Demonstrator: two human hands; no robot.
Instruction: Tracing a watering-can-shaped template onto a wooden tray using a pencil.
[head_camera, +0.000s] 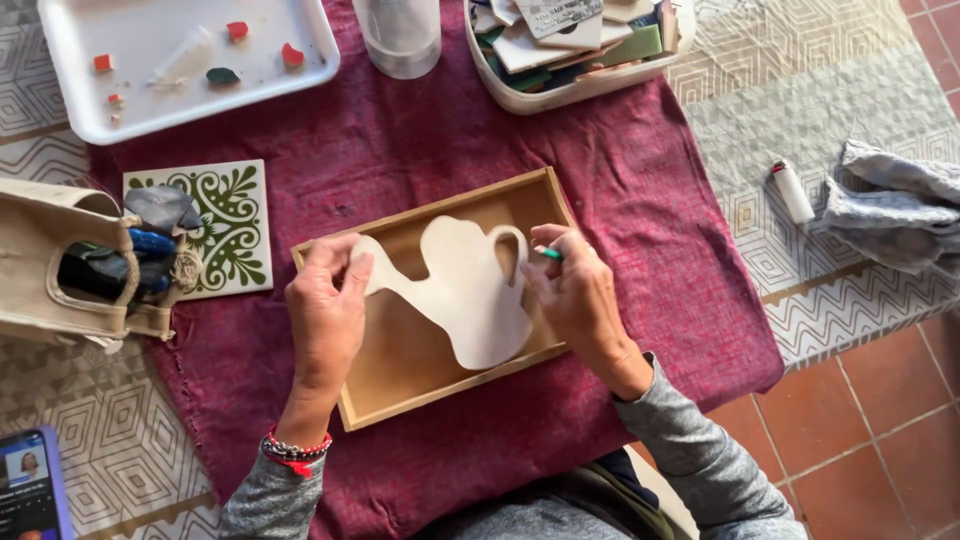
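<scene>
From the head camera, a shallow wooden tray (400, 395) lay on a dark red cloth (640, 190), its long side running from near left to far right. Inside it rested a pale paper cut-out (465, 295) shaped like a teapot or jug, its spout end reaching left and its looped handle to the right, so its long axis ran roughly left to right across the tray.

The left hand (325, 310) sat at the spout end, thumb and fingers pressed together in a pinch on the paper's edge. The right hand (575, 290) rested at the handle loop, fingers curled and closed around a green pen or pencil (551, 254) whose tip pointed left toward the cut-out. Both hands touched or nearly touched the paper; the right lay just beside the handle, the left directly on the spout.

Far left stood a white tray (70, 110) holding small coloured fragments. Near it lay a green-patterned tile (235, 245), and at the left edge a canvas bag (50, 260). At the far side stood a clear cup (400, 40) and a white tub (540, 98) of tile pieces. Well off to the right lay a lighter (793, 190) and a crumpled grey cloth (895, 205). A phone (30, 485) showed at the near left corner.
</scene>
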